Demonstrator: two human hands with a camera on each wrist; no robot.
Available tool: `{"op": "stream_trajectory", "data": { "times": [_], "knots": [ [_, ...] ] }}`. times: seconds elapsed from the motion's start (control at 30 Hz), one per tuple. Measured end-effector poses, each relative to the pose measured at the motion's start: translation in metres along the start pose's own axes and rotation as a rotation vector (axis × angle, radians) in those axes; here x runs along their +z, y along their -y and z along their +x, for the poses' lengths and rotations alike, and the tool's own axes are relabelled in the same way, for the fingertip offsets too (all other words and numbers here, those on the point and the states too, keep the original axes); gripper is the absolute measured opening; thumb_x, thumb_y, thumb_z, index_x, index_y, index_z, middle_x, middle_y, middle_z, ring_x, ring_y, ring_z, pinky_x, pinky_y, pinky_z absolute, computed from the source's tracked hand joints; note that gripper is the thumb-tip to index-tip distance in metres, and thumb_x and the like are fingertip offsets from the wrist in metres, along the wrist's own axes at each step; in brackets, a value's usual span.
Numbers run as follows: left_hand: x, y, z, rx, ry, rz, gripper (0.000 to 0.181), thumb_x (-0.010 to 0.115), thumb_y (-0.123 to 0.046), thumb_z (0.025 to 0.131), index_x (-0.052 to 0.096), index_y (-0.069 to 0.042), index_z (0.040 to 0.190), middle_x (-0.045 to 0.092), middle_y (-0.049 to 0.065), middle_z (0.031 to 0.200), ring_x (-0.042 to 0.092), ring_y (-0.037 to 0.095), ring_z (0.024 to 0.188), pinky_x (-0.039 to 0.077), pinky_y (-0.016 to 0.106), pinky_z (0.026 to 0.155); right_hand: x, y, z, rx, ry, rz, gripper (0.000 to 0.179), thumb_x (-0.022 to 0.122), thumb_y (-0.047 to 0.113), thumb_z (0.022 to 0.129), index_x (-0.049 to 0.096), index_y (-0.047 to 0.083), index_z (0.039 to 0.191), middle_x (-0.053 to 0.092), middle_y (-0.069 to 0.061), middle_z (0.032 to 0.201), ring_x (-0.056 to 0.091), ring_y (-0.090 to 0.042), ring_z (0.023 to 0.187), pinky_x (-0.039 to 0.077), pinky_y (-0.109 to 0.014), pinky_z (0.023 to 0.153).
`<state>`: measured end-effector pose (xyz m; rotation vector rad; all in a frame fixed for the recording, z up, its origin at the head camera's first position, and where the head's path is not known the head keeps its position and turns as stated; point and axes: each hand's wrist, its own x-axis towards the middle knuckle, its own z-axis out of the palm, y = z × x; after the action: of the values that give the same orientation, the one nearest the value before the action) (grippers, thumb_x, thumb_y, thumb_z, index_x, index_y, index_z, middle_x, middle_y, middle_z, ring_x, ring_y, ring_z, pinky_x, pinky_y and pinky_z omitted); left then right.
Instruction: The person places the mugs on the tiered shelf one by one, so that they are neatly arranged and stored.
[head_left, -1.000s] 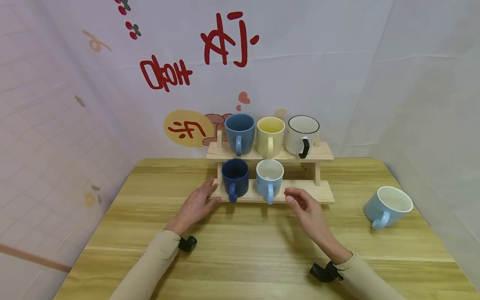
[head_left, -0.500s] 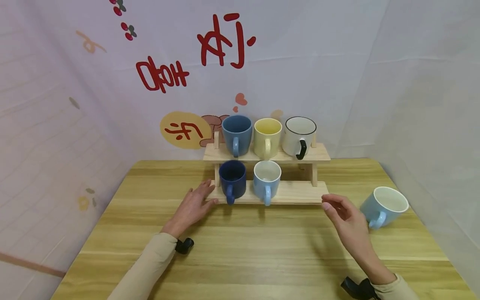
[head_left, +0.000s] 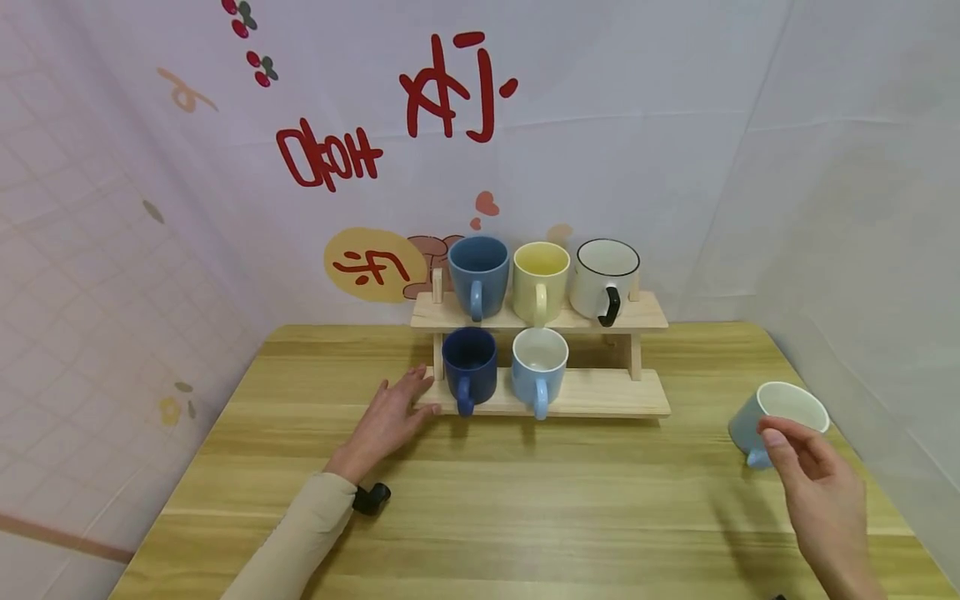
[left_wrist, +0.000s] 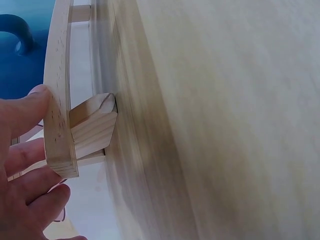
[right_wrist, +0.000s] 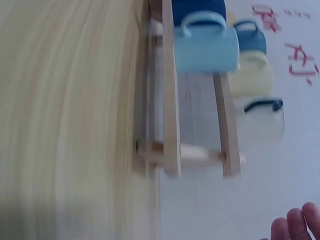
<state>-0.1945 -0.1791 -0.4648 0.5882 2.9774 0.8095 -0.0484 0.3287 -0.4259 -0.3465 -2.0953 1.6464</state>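
My left hand (head_left: 386, 421) grips the left end of a two-tier wooden mug rack (head_left: 615, 393); the left wrist view has the thumb (left_wrist: 27, 111) on the board's edge and fingers round its end. A dark blue mug (head_left: 470, 367) and a light blue mug (head_left: 539, 367) stand on the lower shelf, handles forward. At the right, my right hand (head_left: 821, 492) hovers with loosely curved fingers, holding nothing. It partly hides a light blue mug (head_left: 746, 425) that leans tilted on the table. Only fingertips (right_wrist: 295, 225) of that hand show in the right wrist view.
The upper shelf bears a blue mug (head_left: 478, 279), a yellow mug (head_left: 540, 287) and a white mug (head_left: 603, 283) with black rim and handle. A printed cloth wall (head_left: 637, 167) rises behind the wooden table (head_left: 570, 517); another stands close at right.
My right hand has moved from beside the rack's lower shelf rightward to the tilted light blue mug. The left hand stays at the rack's left end; the mugs have not moved.
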Motion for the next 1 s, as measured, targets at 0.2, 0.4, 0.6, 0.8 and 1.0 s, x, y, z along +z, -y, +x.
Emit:
{"op": "stream_trajectory", "data": {
  "times": [0.2,0.4,0.6,0.8,1.0],
  "knots": [
    [0.001,-0.001,-0.001,0.016,-0.007,0.004,0.059,0.069,-0.031,0.101,0.054,0.003,0.148,0.039,0.019,0.162,0.034,0.039,0.151,0.017,0.071,0.119,-0.023,-0.013,0.004,0.050,-0.150,0.181,0.024,0.066,0.001,0.100,0.071,-0.002,0.123,0.077,0.010,0.105,0.069,0.001,0.100,0.046,-0.006,0.088],
    [0.001,0.000,-0.001,0.019,-0.014,-0.001,0.059,0.069,-0.032,0.101,0.054,0.003,0.147,0.039,0.019,0.162,0.033,0.038,0.151,0.018,0.070,0.119,-0.036,-0.030,0.008,0.099,-0.197,0.274,0.015,0.067,0.000,0.099,0.075,0.002,0.112,0.078,0.007,0.097,0.072,-0.001,0.090,0.052,-0.008,0.083],
    [0.002,0.002,-0.002,0.050,-0.010,0.038,0.059,0.069,-0.031,0.101,0.054,0.004,0.147,0.040,0.022,0.160,0.035,0.041,0.149,0.021,0.070,0.118,-0.054,-0.059,0.008,0.138,0.064,0.199,0.015,0.060,0.012,0.106,0.072,0.018,0.112,0.075,0.018,0.104,0.070,0.006,0.093,0.052,-0.007,0.078],
    [-0.001,0.004,-0.001,0.078,-0.011,0.078,0.058,0.067,-0.031,0.102,0.054,0.004,0.147,0.041,0.022,0.160,0.037,0.041,0.148,0.027,0.068,0.117,-0.053,-0.074,0.013,0.144,0.250,0.129,0.020,0.056,0.016,0.108,0.071,0.028,0.115,0.073,0.021,0.111,0.068,0.009,0.099,0.052,-0.008,0.081],
    [-0.003,0.004,-0.003,0.096,0.014,0.129,0.057,0.060,-0.034,0.107,0.051,0.002,0.150,0.039,0.021,0.162,0.035,0.039,0.150,0.029,0.067,0.117,-0.047,-0.073,0.014,0.174,0.264,0.139,0.022,0.057,0.016,0.108,0.075,0.029,0.111,0.075,0.018,0.106,0.068,0.010,0.098,0.051,-0.007,0.081]
  ]
}}
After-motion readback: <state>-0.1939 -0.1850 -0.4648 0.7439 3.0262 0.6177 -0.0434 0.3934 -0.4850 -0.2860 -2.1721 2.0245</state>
